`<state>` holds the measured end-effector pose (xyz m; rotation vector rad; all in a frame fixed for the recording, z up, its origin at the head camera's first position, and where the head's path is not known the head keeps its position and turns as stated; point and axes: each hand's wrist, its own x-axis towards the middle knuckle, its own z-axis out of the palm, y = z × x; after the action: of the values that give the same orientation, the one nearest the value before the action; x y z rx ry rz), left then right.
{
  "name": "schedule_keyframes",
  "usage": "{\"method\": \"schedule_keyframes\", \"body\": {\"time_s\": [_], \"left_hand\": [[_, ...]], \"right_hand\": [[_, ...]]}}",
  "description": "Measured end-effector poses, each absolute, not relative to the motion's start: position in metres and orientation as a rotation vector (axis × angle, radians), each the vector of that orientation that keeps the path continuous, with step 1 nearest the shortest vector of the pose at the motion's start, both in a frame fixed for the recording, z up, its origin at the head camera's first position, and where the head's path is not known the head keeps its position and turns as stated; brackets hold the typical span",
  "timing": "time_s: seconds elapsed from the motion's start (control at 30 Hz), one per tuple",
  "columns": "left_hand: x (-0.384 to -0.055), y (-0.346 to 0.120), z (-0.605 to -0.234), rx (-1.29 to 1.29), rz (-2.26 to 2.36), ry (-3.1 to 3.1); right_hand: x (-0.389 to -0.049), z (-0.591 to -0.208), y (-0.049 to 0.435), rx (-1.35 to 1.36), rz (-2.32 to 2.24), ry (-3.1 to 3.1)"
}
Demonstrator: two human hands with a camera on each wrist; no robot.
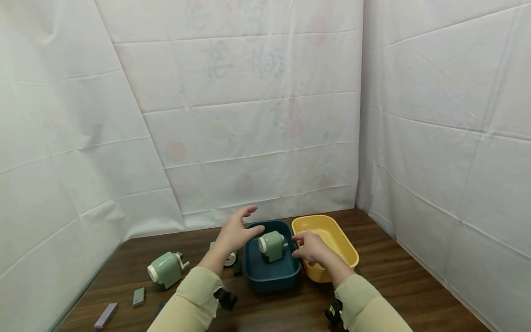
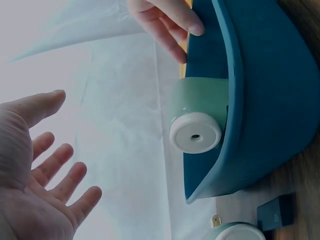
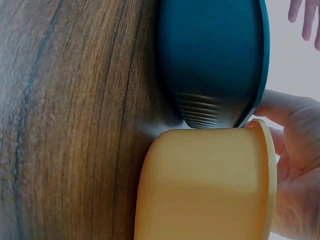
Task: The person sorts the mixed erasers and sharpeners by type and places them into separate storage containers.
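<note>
green sharpener [image 1: 272, 246] in blue bin [image 1: 274, 285] — left hand [image 1: 235, 234], right hand [image 1: 313, 249] either side

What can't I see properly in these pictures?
Head view: a dark item, partly covered by the left sleeve.
Head view: the lettering on the cloth, too faint to read.
Left wrist view: the green pencil sharpener beside the blue tub, cut off by the bottom edge.
Right wrist view: the inside of the yellow tub, hidden by its own wall.
</note>
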<state>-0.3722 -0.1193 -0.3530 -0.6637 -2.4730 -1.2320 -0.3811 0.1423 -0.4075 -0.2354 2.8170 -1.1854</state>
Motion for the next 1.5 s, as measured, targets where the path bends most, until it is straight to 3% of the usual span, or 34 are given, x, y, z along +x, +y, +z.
{"method": "schedule_keyframes", "body": {"time_s": [1.5], "left_hand": [[-0.345,-0.206,-0.353,-0.56,-1.015,-2.429]], "right_hand": [[-0.38,-0.411,0.142,-0.26,-1.206,2.806]]}}
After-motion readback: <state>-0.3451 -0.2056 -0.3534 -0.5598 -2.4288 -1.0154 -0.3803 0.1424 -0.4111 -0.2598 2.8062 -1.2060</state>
